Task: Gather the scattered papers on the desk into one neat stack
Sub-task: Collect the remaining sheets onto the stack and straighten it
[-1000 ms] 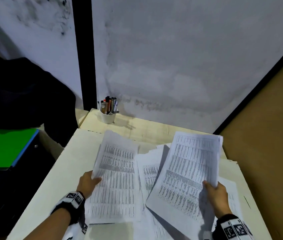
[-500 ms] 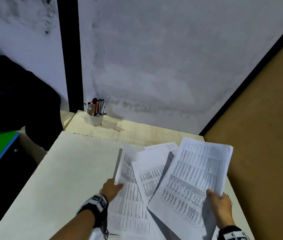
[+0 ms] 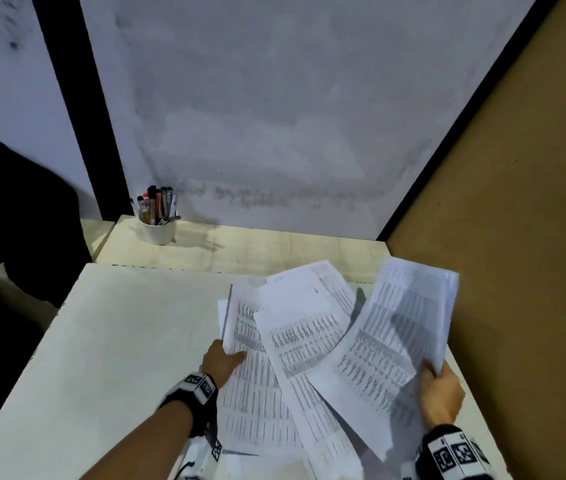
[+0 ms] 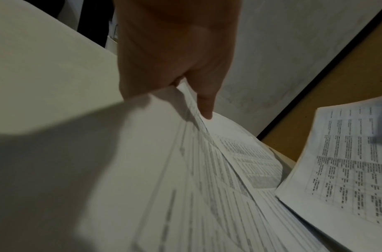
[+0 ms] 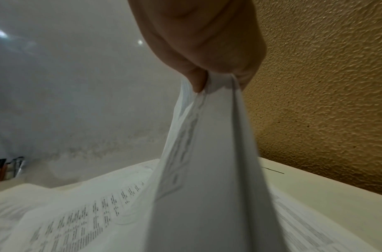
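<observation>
Papers (image 3: 295, 344) white, printed tables, fanned, overlapping.

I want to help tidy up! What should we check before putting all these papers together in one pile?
1. Right hand grips its bundle of sheets: ok.
2. Left hand holds the left sheets by their edge: ok.
3. Papers all lined up: not ok, they fan out crookedly.
4. Bare desk to tap the pile on: ok.
5. Pen cup out of the way: ok.
6. No sheets hidden underneath: cannot tell.
</observation>
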